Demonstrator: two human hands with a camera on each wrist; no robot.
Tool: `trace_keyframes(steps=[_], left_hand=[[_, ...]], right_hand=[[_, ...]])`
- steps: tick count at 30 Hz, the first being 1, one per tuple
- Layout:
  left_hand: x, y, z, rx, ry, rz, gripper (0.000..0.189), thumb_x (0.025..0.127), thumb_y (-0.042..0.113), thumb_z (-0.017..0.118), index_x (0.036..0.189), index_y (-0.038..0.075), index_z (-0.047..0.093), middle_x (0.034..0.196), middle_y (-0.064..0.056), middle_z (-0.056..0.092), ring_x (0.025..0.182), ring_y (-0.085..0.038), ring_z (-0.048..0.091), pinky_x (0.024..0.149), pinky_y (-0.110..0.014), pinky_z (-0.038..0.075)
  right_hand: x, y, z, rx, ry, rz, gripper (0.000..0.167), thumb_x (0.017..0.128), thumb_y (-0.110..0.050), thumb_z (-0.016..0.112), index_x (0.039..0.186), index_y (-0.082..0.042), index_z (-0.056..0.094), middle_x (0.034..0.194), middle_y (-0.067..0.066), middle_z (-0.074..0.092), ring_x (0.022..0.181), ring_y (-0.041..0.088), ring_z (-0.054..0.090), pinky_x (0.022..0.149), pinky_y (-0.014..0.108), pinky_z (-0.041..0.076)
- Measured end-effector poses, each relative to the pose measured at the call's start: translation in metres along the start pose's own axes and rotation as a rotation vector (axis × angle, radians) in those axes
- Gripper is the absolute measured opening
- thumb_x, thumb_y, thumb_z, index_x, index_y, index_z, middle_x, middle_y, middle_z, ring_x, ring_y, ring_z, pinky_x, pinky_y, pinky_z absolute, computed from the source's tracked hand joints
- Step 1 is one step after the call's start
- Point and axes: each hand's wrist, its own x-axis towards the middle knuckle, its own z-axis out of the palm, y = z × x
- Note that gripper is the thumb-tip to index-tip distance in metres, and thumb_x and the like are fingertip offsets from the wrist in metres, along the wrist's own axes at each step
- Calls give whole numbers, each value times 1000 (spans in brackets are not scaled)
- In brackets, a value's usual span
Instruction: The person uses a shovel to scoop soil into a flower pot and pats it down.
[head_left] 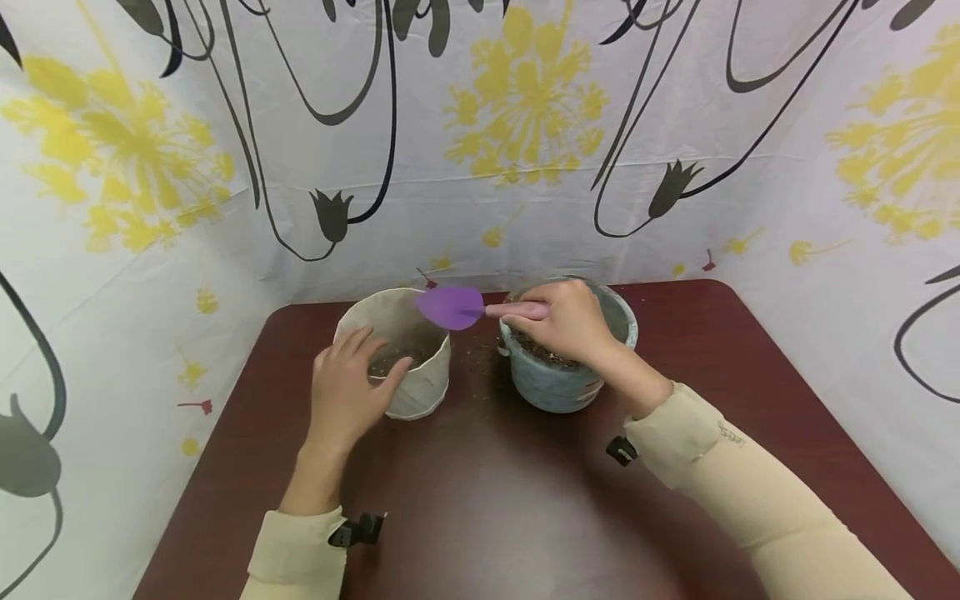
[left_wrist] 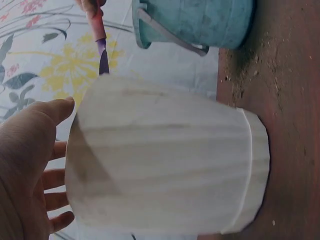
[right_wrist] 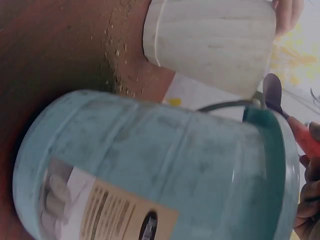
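Note:
My right hand (head_left: 566,321) grips the pink handle (head_left: 521,310) of a small trowel with a purple blade (head_left: 452,307). The blade points left and lies over the right rim of a white pot (head_left: 420,392), which has some soil at its bottom. Beneath my right hand stands a blue-green bucket (head_left: 555,387) with dark soil inside. My left hand (head_left: 348,387) is at the white pot's left rim, fingers spread and loosely bent, thumb apart. Whether its fingertips touch the rim, I cannot tell.
Both containers stand upright near the back edge of a dark red-brown table (head_left: 480,500). Crumbs of soil (right_wrist: 117,62) lie between them. A white patterned cloth (head_left: 465,208) hangs behind and at the sides. The bucket has a grey carrying handle (left_wrist: 170,32).

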Motion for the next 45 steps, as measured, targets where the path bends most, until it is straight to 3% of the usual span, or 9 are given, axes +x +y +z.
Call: trace_keyframes(steps=[9, 16, 22, 28, 33, 38, 45], left_hand=[[16, 29, 14, -31, -54, 56, 48, 91, 48, 70, 117, 8, 73, 136, -15, 62, 130, -35, 53, 107, -60, 34], [24, 52, 24, -42, -105, 94, 49, 93, 49, 68, 121, 8, 72, 139, -13, 61, 135, -34, 49, 112, -56, 33], [31, 69, 33, -3, -124, 152, 50, 95, 51, 64, 121, 9, 71, 141, -13, 60, 135, -33, 49, 119, -54, 23], [34, 88, 47, -99, -145, 191, 47, 95, 45, 68, 121, 6, 70, 142, -16, 59, 137, -34, 48, 118, -51, 29], [32, 103, 61, -180, -187, 196, 47, 95, 42, 70, 123, 4, 70, 142, -16, 58, 136, -33, 50, 113, -50, 39], [31, 112, 76, -165, -242, 164, 51, 95, 48, 68, 128, 9, 69, 145, -13, 56, 133, -32, 53, 108, -49, 45], [30, 116, 84, -174, -291, 124, 53, 97, 49, 65, 132, 9, 67, 147, -12, 54, 121, -38, 62, 101, -53, 49]], right_hand=[[-13, 19, -22, -34, 16, 66, 27, 80, -36, 86, 85, -10, 82, 79, 5, 76, 71, 28, 71, 63, 45, 53], [-23, 31, -35, -61, 42, 126, 26, 79, -36, 85, 85, -10, 82, 79, 6, 77, 75, 31, 73, 70, 49, 53], [-32, 45, -45, -61, 57, 151, 28, 79, -35, 86, 87, -8, 83, 82, 9, 77, 79, 34, 73, 74, 50, 53], [-41, 61, -59, -55, 99, 173, 28, 76, -28, 88, 89, -4, 82, 84, 12, 77, 86, 37, 73, 77, 51, 54], [-54, 67, -66, -53, 62, 232, 24, 80, -28, 86, 89, -6, 82, 85, 11, 77, 87, 35, 72, 74, 50, 53], [-67, 69, -74, -107, 6, 317, 25, 82, -34, 84, 91, -10, 82, 85, 9, 77, 84, 33, 72, 67, 52, 53], [-70, 72, -71, -138, -113, 272, 24, 83, -37, 83, 82, -13, 81, 71, -1, 73, 68, 22, 66, 52, 40, 49]])
